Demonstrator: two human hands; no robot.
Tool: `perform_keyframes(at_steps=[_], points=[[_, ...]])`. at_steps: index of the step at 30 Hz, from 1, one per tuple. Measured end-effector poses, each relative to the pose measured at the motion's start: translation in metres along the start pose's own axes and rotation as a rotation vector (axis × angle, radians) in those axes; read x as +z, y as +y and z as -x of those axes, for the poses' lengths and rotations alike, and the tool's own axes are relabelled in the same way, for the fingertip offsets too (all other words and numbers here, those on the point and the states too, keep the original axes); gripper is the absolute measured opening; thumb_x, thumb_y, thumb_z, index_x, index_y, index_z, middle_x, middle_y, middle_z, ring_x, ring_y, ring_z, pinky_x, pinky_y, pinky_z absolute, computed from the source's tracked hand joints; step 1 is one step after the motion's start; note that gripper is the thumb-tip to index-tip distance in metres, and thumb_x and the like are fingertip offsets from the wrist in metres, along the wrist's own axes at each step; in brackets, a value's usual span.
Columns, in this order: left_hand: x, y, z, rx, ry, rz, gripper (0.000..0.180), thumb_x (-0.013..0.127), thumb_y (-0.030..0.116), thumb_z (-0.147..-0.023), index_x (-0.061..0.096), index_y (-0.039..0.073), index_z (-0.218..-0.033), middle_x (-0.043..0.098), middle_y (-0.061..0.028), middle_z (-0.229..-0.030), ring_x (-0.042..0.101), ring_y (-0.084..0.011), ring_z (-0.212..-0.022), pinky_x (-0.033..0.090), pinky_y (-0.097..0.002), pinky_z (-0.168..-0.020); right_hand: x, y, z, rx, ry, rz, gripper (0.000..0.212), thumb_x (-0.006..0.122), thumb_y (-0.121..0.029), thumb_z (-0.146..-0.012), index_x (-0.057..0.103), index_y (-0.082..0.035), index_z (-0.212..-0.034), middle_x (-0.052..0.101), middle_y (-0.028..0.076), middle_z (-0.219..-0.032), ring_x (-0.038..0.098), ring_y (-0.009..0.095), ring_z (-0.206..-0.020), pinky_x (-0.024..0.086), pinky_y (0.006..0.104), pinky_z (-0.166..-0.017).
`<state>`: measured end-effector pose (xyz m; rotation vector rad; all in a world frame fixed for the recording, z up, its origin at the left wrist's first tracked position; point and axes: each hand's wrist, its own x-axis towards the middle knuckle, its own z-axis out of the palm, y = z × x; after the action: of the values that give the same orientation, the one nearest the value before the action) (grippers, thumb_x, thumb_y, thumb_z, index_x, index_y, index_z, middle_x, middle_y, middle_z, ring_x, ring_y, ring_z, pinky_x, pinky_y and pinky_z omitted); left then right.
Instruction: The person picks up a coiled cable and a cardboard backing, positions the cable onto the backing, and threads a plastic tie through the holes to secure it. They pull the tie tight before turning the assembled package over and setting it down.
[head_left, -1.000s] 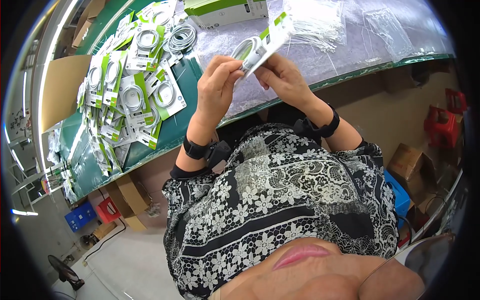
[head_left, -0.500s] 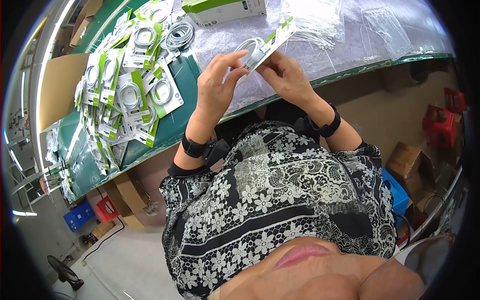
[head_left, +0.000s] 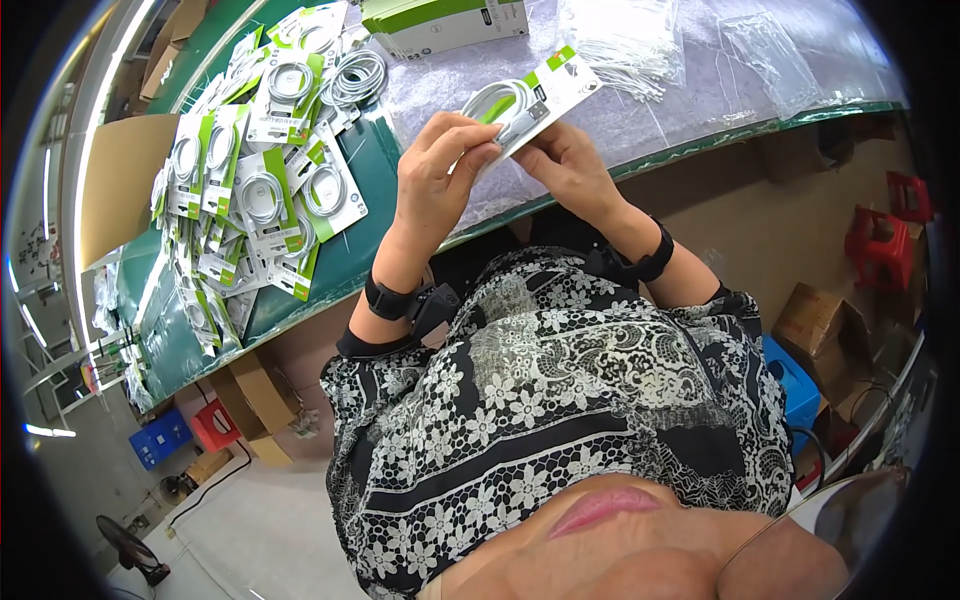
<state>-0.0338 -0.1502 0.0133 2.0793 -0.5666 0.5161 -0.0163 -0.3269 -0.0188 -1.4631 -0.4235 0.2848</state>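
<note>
A white-and-green backing card [head_left: 568, 88] is held up, tilted, over the table between my two hands. A coiled white charging cable [head_left: 503, 92] lies against its face, with the plug end near the middle of the card. My left hand [head_left: 440, 178] is closed, thumb and fingertips pinching at the cable and the card's lower left end. My right hand [head_left: 572, 172] grips the card from behind and below, its fingertips partly hidden by the card.
Many carded cables [head_left: 262, 195] are heaped at the left on the green table [head_left: 370, 210]. Loose coiled cables [head_left: 357, 78] lie beside them. Behind my hands stands a stack of green-and-white cards [head_left: 450, 28]. White ties [head_left: 625, 50] and a clear plastic bag [head_left: 770, 60] lie farther right.
The card has turned so that more of its face shows, and it has come slightly lower. The cable coil now appears fuller. Both hands stay on the card and cable.
</note>
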Motion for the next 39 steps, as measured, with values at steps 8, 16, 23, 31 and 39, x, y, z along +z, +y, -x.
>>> perform_keyframes(at_steps=[8, 16, 23, 31, 39], points=[[-0.001, 0.005, 0.002, -0.036, -0.023, 0.055, 0.024, 0.07, 0.002, -0.074, 0.069, 0.006, -0.097, 0.057, -0.0074, -0.081, 0.056, -0.0189, -0.072, 0.046, -0.0272, -0.063, 0.004, 0.02, 0.004, -0.033, 0.046, -0.015, 0.018, 0.056, -0.008, -0.089, 0.061, -0.001, -0.105, 0.061, -0.002, -0.087, 0.05, 0.004, -0.073, 0.041, 0.0205, -0.062], [-0.01, 0.001, -0.006, 0.094, -0.151, -0.096, 0.022, 0.071, 0.003, -0.073, 0.067, 0.004, -0.095, 0.057, -0.0076, -0.081, 0.056, -0.0219, -0.074, 0.046, -0.0332, -0.078, 0.011, 0.021, 0.008, -0.015, 0.083, -0.352, 0.019, 0.054, -0.008, -0.09, 0.061, -0.003, -0.107, 0.055, -0.005, -0.08, 0.043, 0.0, -0.066, 0.036, 0.0173, -0.056], [-0.008, -0.006, 0.0, -0.038, -0.114, -0.001, 0.022, 0.07, 0.007, -0.075, 0.061, 0.004, -0.095, 0.056, -0.009, -0.082, 0.057, -0.0243, -0.08, 0.043, -0.0408, -0.091, 0.007, 0.005, 0.007, -0.045, 0.024, -0.137, 0.023, 0.05, -0.01, -0.092, 0.058, 0.002, -0.111, 0.064, 0.004, -0.092, 0.057, 0.01, -0.083, 0.046, 0.0248, -0.073], [0.003, 0.004, 0.006, 0.038, -0.079, -0.257, 0.02, 0.066, 0.009, -0.08, 0.059, 0.003, -0.097, 0.057, -0.0113, -0.086, 0.057, -0.0282, -0.074, 0.045, -0.0398, -0.081, 0.007, 0.005, 0.005, 0.038, 0.077, -0.012, 0.019, 0.052, -0.01, -0.092, 0.06, 0.0, -0.105, 0.063, 0.004, -0.082, 0.053, 0.01, -0.073, 0.044, 0.026, -0.066], [0.0, 0.007, 0.006, -0.08, -0.045, -0.11, 0.015, 0.063, 0.007, -0.082, 0.057, 0.002, -0.094, 0.057, -0.0136, -0.085, 0.056, -0.0301, -0.072, 0.045, -0.0358, -0.063, 0.007, -0.002, 0.003, -0.265, 0.087, 0.142, 0.015, 0.053, -0.01, -0.091, 0.063, 0.0, -0.097, 0.061, 0.0, -0.073, 0.052, 0.008, -0.062, 0.041, 0.0254, -0.055]])
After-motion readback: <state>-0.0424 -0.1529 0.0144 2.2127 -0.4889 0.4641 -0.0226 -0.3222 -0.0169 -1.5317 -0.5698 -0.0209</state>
